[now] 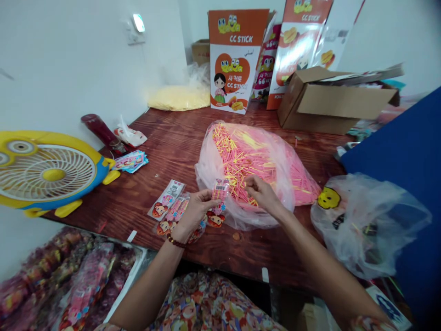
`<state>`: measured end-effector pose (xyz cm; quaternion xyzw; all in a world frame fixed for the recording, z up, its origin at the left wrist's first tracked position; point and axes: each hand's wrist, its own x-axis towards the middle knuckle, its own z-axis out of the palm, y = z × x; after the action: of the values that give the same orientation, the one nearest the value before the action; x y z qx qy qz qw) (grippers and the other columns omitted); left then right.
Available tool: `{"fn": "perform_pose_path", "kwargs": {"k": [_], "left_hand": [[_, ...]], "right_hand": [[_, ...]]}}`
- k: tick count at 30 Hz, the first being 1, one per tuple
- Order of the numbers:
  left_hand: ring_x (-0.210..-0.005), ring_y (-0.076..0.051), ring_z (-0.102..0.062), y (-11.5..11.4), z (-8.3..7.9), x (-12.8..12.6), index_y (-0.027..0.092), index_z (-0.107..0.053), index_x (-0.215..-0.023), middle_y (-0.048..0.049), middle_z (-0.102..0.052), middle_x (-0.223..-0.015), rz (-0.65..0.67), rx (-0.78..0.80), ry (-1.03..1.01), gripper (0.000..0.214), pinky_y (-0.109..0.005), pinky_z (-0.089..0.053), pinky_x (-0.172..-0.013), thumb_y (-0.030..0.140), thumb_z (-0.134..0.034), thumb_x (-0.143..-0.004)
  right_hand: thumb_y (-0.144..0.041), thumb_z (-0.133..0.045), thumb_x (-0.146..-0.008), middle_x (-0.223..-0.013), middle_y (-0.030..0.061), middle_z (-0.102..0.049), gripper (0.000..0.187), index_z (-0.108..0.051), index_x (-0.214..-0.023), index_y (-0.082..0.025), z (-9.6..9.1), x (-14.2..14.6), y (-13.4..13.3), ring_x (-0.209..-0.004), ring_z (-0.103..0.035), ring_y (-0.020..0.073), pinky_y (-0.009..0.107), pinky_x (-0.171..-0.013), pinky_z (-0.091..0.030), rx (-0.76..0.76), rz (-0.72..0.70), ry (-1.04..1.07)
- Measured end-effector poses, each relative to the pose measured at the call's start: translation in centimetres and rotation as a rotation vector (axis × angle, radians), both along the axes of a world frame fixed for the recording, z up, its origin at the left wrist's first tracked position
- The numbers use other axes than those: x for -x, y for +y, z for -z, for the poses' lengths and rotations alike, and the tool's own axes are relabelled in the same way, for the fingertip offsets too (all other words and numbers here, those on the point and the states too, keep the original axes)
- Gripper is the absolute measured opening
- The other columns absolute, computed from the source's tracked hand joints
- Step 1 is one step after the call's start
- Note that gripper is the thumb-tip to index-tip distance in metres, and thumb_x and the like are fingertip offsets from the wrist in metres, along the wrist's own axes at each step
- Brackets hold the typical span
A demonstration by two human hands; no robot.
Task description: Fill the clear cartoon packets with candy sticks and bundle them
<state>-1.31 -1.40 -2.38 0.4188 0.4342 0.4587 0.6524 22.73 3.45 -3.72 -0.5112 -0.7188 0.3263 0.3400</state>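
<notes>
My left hand point(197, 206), with a beaded bracelet at the wrist, is closed on a small clear printed packet point(220, 189) with a barcode and pink sticks showing inside. Just right of it, my right hand point(259, 191) hovers over a large open plastic bag point(287, 184) full of thin pink and yellow sticks point(237, 161). Its fingers are curled into a pinch, and what they hold, if anything, is too small to make out. Beside and partly under my left hand lie several flat printed packets point(168, 202) with a red-haired cartoon figure.
A yellow fan point(51, 172) stands left, near printed cards point(131, 161) and a tissue pack point(131, 136). At the back are a yellow bag point(179, 98), a printed carton point(229, 64) and an open cardboard box point(330, 103). A clear plastic bag point(372, 220) lies right; filled packets point(82, 285) sit lower left.
</notes>
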Motion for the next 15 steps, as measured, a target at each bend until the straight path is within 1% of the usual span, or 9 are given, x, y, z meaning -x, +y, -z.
{"fn": "perform_pose_path", "kwargs": {"k": [2, 3, 5, 7, 8, 10, 15], "left_hand": [[-0.06, -0.01, -0.058, -0.1, -0.2, -0.1, 0.012, -0.073, -0.082, -0.0006, -0.069, -0.073, 0.02, -0.024, 0.042, 0.023, -0.022, -0.046, -0.059, 0.028, -0.081, -0.068], [-0.059, -0.01, -0.057, -0.2, -0.3, -0.1, 0.013, -0.072, -0.081, -0.0004, -0.069, -0.073, 0.038, -0.038, 0.057, 0.022, -0.022, -0.046, -0.059, 0.029, -0.081, -0.069], [-0.059, -0.011, -0.057, -0.3, -0.6, -0.3, 0.013, -0.071, -0.079, 0.0002, -0.068, -0.071, 0.075, -0.063, 0.083, 0.02, -0.023, -0.046, -0.06, 0.029, -0.079, -0.07], [-0.06, -0.011, -0.057, -0.4, -0.8, -0.4, 0.013, -0.071, -0.078, 0.0004, -0.067, -0.07, 0.103, -0.078, 0.108, 0.018, -0.023, -0.046, -0.06, 0.028, -0.078, -0.072], [-0.061, -0.011, -0.057, -0.5, -0.9, -0.4, 0.013, -0.071, -0.079, 0.0002, -0.067, -0.07, 0.112, -0.08, 0.117, 0.018, -0.023, -0.046, -0.061, 0.028, -0.078, -0.072], [-0.063, -0.012, -0.058, -0.6, -1.0, -0.4, 0.013, -0.07, -0.079, -0.0003, -0.067, -0.072, 0.125, -0.079, 0.117, 0.018, -0.023, -0.046, -0.061, 0.028, -0.077, -0.072], [-0.064, -0.013, -0.058, -0.6, -1.1, -0.1, 0.013, -0.069, -0.079, -0.0009, -0.067, -0.074, 0.148, -0.063, 0.084, 0.02, -0.024, -0.047, -0.063, 0.03, -0.077, -0.071]], "right_hand": [[-0.026, -0.058, -0.082, -0.065, -0.0075, -0.053, 0.027, -0.055, -0.109, -0.021, -2.1, 0.6, 0.0, -0.052, -0.051, 0.0093, 0.021, -0.051, -0.037, 0.03, 0.066, 0.336], [-0.028, -0.061, -0.081, -0.064, -0.0076, -0.053, 0.027, -0.057, -0.107, -0.021, -3.2, 1.1, -0.1, -0.051, -0.051, 0.0087, 0.021, -0.048, -0.036, 0.029, 0.079, 0.447], [-0.029, -0.064, -0.08, -0.066, -0.0063, -0.055, 0.023, -0.06, -0.101, -0.021, -5.5, 2.1, -0.2, -0.052, -0.053, 0.0083, 0.02, -0.045, -0.035, -0.007, 0.102, 0.623], [-0.027, -0.066, -0.079, -0.069, -0.005, -0.059, 0.02, -0.061, -0.098, -0.021, -7.0, 3.1, -0.3, -0.055, -0.056, 0.0084, 0.019, -0.045, -0.035, -0.053, 0.12, 0.713], [-0.026, -0.066, -0.079, -0.07, -0.0046, -0.061, 0.02, -0.061, -0.097, -0.021, -7.4, 3.6, -0.4, -0.056, -0.057, 0.0085, 0.019, -0.045, -0.036, -0.074, 0.126, 0.738], [-0.026, -0.065, -0.079, -0.071, -0.004, -0.063, 0.018, -0.062, -0.096, -0.021, -7.7, 4.4, -0.4, -0.057, -0.058, 0.0087, 0.02, -0.046, -0.037, -0.097, 0.124, 0.761], [-0.026, -0.067, -0.078, -0.07, -0.0037, -0.065, 0.017, -0.063, -0.094, -0.021, -7.3, 5.4, -0.8, -0.058, -0.059, 0.0091, 0.02, -0.048, -0.038, -0.067, 0.082, 0.717]]}}
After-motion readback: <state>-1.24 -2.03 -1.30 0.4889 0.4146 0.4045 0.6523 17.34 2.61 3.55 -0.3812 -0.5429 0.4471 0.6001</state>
